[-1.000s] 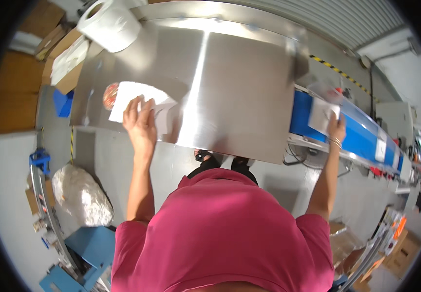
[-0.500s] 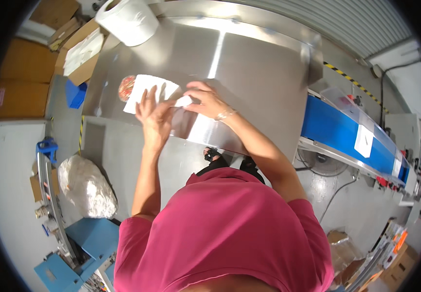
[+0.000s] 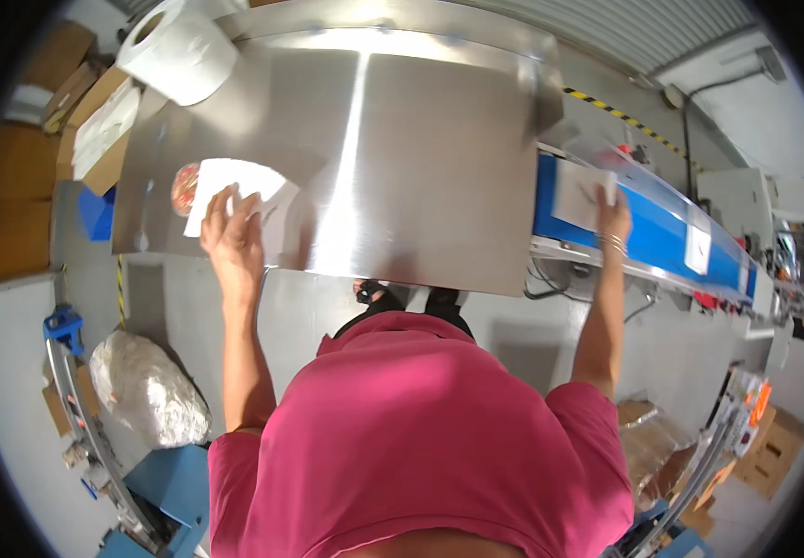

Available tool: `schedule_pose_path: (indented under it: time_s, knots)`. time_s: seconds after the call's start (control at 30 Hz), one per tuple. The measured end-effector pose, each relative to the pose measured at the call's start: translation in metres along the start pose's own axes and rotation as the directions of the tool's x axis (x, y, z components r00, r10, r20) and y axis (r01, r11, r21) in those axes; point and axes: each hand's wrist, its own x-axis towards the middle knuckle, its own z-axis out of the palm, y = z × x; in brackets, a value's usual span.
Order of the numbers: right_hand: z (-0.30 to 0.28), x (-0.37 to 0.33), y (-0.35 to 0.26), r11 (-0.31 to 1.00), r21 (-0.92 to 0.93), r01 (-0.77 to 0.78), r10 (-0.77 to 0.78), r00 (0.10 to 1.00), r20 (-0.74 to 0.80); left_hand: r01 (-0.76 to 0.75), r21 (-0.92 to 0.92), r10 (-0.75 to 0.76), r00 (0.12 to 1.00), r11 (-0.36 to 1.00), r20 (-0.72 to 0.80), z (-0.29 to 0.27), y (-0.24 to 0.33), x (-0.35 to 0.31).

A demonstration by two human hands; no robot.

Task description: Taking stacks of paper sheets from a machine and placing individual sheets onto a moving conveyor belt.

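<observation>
Fanned white paper sheets (image 3: pixel 251 181) lie at the left of the steel table, overlapping a round red-and-white patterned item (image 3: pixel 185 189). On these sheets rests my left hand (image 3: pixel 232 232), its fingers apart and slightly bent, the tips touching the paper. Out to the right, my right hand (image 3: pixel 614 223) grips the edge of a flat white square packet or sheet (image 3: pixel 577 192) bearing a small dark mark. That square is over the near end of the blue conveyor belt (image 3: pixel 648 232); whether it touches the belt I cannot tell.
Steel table (image 3: pixel 420 167) has a raised back edge. A big white roll (image 3: pixel 179 56) stands at its far left corner, beside an open carton (image 3: pixel 104 139). Another white square (image 3: pixel 697 249) lies farther along the belt. A clear plastic bundle (image 3: pixel 149 386) sits on the floor.
My right hand has swung from the table's middle to the conveyor, carrying the white square. My left hand stays by the sheets. The whole view has shifted slightly.
</observation>
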Motion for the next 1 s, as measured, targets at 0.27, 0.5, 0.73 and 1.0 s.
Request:
schedule_pose_path:
  time_s: [0.27,0.5,0.73,1.0]
  knots:
    - [0.043,-0.07,-0.143,0.771,0.618,0.153,-0.386,0.884,0.264,0.097,-0.062,-0.094,0.995,0.993,0.046,0.014,0.004,0.002]
    - [0.102,-0.178,-0.338,0.389,0.857,0.337,-0.883,0.403,0.243,0.026,-0.075,-0.018,0.994,0.997,0.109,0.005,0.0,0.003]
    - [0.092,-0.153,-0.272,0.556,0.808,0.192,-0.754,0.525,0.395,0.062,0.191,-0.078,0.994,0.98,0.073,-0.003,-0.027,0.013]
    - [0.04,-0.089,-0.119,0.782,0.616,0.1,-0.29,0.932,0.218,0.226,-0.073,-0.21,0.96,0.971,0.185,-0.004,-0.008,0.019]
